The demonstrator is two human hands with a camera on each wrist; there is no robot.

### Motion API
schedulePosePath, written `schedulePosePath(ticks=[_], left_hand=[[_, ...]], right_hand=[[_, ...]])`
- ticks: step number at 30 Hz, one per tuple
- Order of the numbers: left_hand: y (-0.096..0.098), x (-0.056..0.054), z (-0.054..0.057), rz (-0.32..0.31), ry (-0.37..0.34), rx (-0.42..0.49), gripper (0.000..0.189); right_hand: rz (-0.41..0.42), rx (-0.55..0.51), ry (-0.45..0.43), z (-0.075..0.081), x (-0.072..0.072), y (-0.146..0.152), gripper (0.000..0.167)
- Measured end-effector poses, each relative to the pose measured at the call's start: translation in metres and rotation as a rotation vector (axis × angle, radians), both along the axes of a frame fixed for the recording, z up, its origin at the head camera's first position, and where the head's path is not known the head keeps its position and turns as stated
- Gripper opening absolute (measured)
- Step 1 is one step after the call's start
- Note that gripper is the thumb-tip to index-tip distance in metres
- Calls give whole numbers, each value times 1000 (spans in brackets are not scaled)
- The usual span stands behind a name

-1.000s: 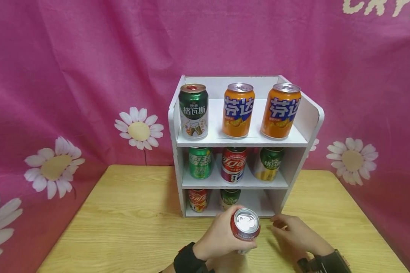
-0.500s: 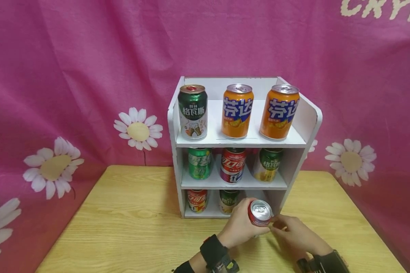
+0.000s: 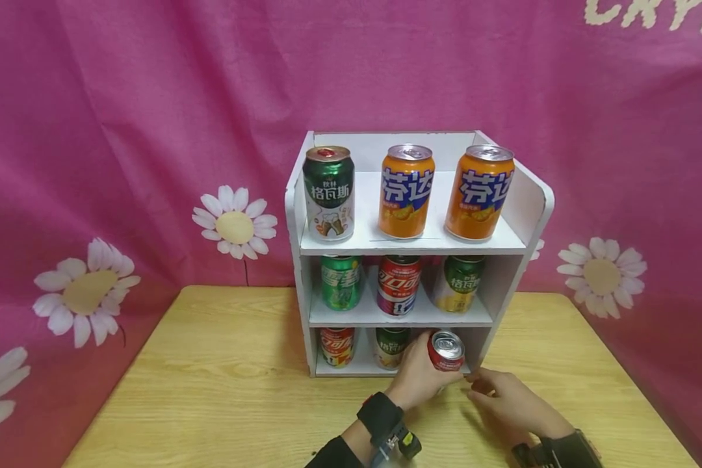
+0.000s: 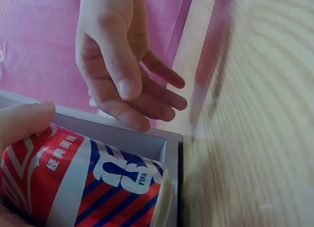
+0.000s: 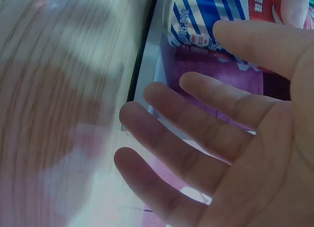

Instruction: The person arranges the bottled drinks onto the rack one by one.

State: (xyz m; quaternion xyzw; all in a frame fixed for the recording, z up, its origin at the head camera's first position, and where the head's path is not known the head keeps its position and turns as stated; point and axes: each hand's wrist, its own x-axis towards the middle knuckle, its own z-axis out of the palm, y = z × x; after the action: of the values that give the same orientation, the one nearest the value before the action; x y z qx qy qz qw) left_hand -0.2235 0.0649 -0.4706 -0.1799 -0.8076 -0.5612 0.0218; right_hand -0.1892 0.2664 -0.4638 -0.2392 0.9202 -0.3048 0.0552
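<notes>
My left hand [image 3: 419, 376] grips a red cola can [image 3: 446, 351] at the right end of the bottom shelf level, just at the shelf's front. In the left wrist view the can [image 4: 117, 183] shows a red, white and blue striped label, with my thumb over its side. My right hand [image 3: 511, 400] is at the lower right corner of the white shelf unit [image 3: 415, 249], holding nothing. Its fingers are spread and relaxed in the right wrist view, close to the can's lower end [image 5: 206, 21]. Left of the held can stands a green kvass can [image 3: 390, 344], partly covered by my left hand.
Another cola can [image 3: 337, 344] stands at the bottom left. The middle shelf holds a green can [image 3: 340, 283], a cola can [image 3: 398, 284] and a green-and-yellow can [image 3: 459, 284]. Above are a kvass can [image 3: 330, 193] and two orange cans [image 3: 406, 195]. The unit stands on a wooden table [image 3: 222, 377].
My left hand has carried the cola can right and forward, from in front of the shelf unit to its bottom right opening. The right hand has stayed nearly still.
</notes>
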Motion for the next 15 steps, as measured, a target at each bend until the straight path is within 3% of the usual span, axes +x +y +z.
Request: schedulePosePath(ticks=[5,15], left_hand=[[3,-7,2,-14,2,21,70],[3,-14,2,-23,-125,-5,61]], right_hand=[[-11,20,14,-4,-1,4,23],[-26,21,1,-2,-2,7,28]])
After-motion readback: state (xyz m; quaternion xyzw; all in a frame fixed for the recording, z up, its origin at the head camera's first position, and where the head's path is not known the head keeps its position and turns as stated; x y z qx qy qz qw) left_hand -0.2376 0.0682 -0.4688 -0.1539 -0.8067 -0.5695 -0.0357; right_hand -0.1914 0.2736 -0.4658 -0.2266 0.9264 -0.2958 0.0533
